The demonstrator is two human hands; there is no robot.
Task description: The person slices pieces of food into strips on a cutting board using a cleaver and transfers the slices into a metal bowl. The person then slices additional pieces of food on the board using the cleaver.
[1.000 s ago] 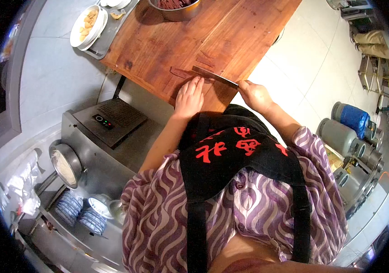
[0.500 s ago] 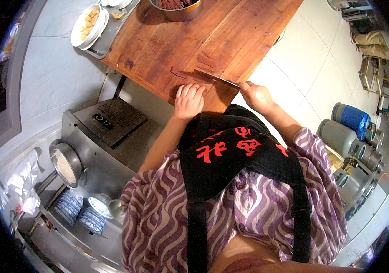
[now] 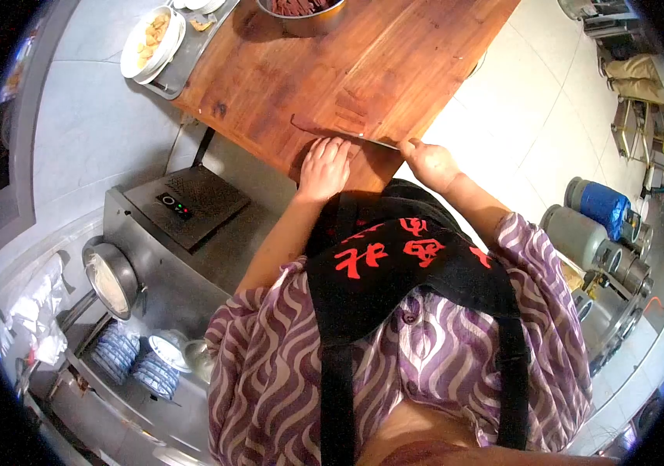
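Note:
In my right hand (image 3: 429, 163) is the handle of a knife (image 3: 375, 142), held with closed fingers. Its narrow-looking blade points left, low over the wooden table (image 3: 262, 85), just beyond my left fingertips. My left hand (image 3: 326, 167) presses down near the table's front corner, fingers bent together over a reddish-brown piece that looks like meat; the hand hides most of it. Beyond the blade lie a few flat reddish-brown strips (image 3: 355, 105). Another thin strip (image 3: 299, 123) is left of the blade.
A metal bowl (image 3: 309, 25) of dark red strips stands at the table's far side. At left, a grey tray (image 3: 184, 66) carries a white plate of yellowish pieces. Below left is a steel unit (image 3: 153, 248) with stacked bowls (image 3: 118, 353); gas cylinders (image 3: 577, 233) stand at right.
The knife and my right hand have shifted slightly left and nearer to me, bringing the blade close to my left fingertips. My left hand stays almost in place.

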